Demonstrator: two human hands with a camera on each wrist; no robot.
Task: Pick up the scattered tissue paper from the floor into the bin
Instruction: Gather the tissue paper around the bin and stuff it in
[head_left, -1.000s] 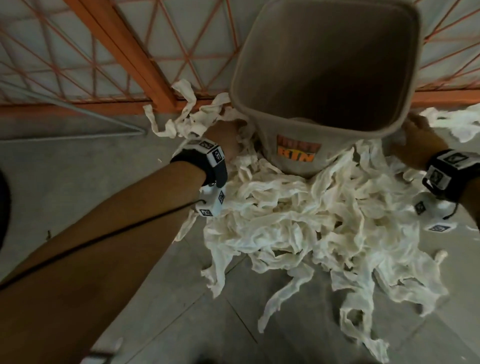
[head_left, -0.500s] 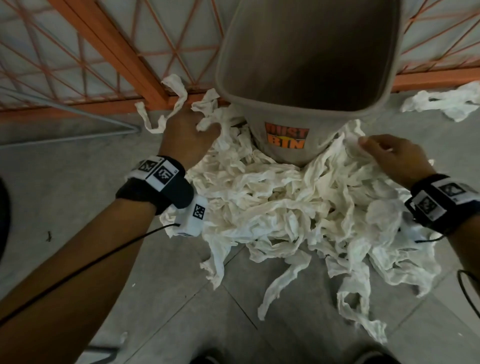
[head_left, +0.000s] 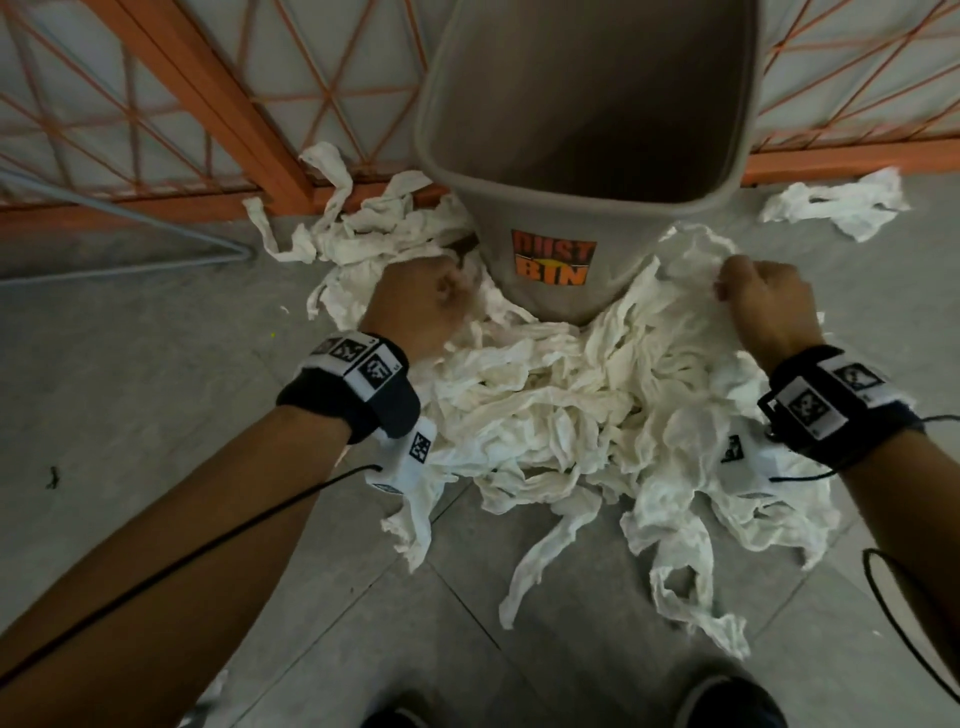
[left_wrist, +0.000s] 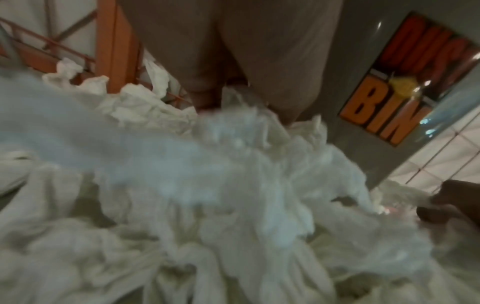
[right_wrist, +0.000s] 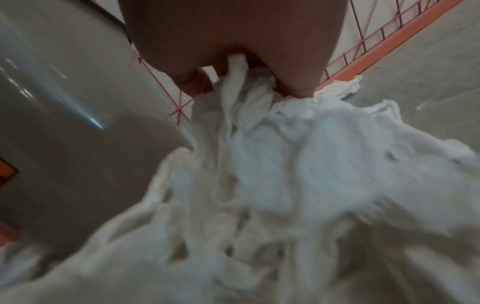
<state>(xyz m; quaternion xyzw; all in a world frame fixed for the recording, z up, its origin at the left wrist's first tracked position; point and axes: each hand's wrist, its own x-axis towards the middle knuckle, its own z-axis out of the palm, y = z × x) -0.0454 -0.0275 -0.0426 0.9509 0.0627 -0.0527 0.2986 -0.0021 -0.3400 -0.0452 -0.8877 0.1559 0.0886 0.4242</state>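
Note:
A big heap of white tissue paper lies on the grey floor against the front of a grey bin with an orange "DUST BIN" sticker. My left hand is buried in the heap left of the bin, fingers curled round a bunch of tissue. My right hand grips the heap's upper right edge, with tissue running between thumb and fingers. The bin's inside looks dark; I see no tissue in it.
An orange lattice fence runs behind the bin. A separate wad of tissue lies on the floor right of the bin, and loose strips trail toward my shoes. A grey metal rod lies at left.
Both hands came off the bin's sides and dropped into the heap, closing on tissue. The heap has been drawn together toward the bin's front.

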